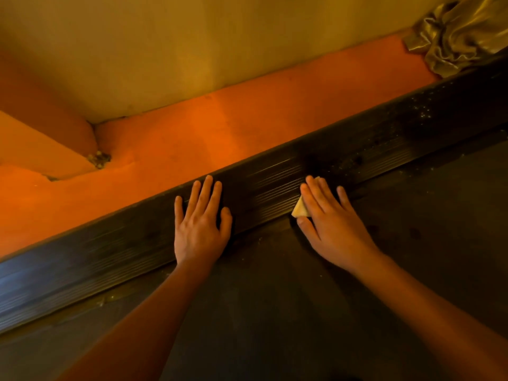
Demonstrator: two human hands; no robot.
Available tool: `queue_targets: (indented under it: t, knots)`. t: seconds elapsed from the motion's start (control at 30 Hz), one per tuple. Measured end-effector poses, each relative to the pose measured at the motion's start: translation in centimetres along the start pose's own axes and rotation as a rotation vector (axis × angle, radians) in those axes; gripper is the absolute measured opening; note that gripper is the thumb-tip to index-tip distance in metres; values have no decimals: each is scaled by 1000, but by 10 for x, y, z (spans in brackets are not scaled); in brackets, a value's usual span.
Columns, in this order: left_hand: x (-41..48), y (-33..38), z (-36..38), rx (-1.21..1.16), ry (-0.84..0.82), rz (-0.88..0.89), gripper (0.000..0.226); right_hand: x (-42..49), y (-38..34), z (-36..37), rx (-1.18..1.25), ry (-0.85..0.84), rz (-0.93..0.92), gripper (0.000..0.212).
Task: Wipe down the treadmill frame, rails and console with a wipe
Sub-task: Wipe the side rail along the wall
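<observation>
The treadmill's dark ribbed side rail (115, 257) runs diagonally from lower left to upper right. My left hand (199, 221) lies flat on the rail with fingers spread and holds nothing. To its right, my right hand (331, 221) presses a folded pale wipe (299, 209) onto the rail's inner edge, where the rail meets the dark belt (302, 312). Only a corner of the wipe shows from under the fingers. White specks of dust dot the rail farther to the upper right.
Orange carpet (220, 127) lies beyond the rail, up to a pale wall (192, 45). A crumpled shiny cloth (461, 37) sits at the top right corner. A pale angled panel (35, 149) with debris at its tip is at the left.
</observation>
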State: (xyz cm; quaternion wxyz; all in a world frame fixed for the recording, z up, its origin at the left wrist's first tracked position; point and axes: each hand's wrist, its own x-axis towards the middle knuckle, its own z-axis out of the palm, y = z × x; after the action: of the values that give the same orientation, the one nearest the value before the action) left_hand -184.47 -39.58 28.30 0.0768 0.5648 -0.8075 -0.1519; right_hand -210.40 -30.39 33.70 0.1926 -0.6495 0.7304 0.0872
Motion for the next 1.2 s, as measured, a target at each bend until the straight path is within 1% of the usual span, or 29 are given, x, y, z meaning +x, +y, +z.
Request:
queue_targets:
  t: [0.13, 0.23, 0.3, 0.4, 0.5, 0.57, 0.67, 0.8, 0.93, 1.03, 1.1, 1.2]
  knots:
    - [-2, -3, 0, 8, -14, 16, 63, 54, -6, -18, 10, 47, 0, 67]
    - [1, -1, 1, 20, -22, 16, 65, 89, -7, -32, 20, 36, 7, 66]
    - [1, -1, 1, 20, -24, 14, 65, 82, -3, -31, 25, 30, -12, 66]
    - [-1, -1, 1, 21, -22, 14, 65, 32, 2, -15, 37, 46, -34, 67]
    - [0, -1, 2, 20, -17, 23, 65, -7, 2, -1, 13, -1, -1, 73]
    - [1, -4, 2, 26, -17, 26, 65, -1, 0, -2, 2, 3, -12, 71]
    - [-1, -4, 2, 30, -44, 29, 67, 41, -4, -14, 12, 47, -37, 66]
    - [2, -2, -1, 29, -66, 24, 71, 86, -12, -32, 23, 7, -22, 70]
    - [3, -2, -5, 78, -114, 37, 76, 49, -2, -20, 35, 40, -65, 70]
    - [15, 15, -10, 73, -171, 27, 75, 11, 9, -8, 57, 35, -44, 69]
    - [27, 34, -8, 69, -193, 66, 69, -6, 16, -2, 38, 16, -37, 69]
    - [45, 64, 0, 75, -198, 137, 69, -13, 24, 0, -1, 14, -56, 75]
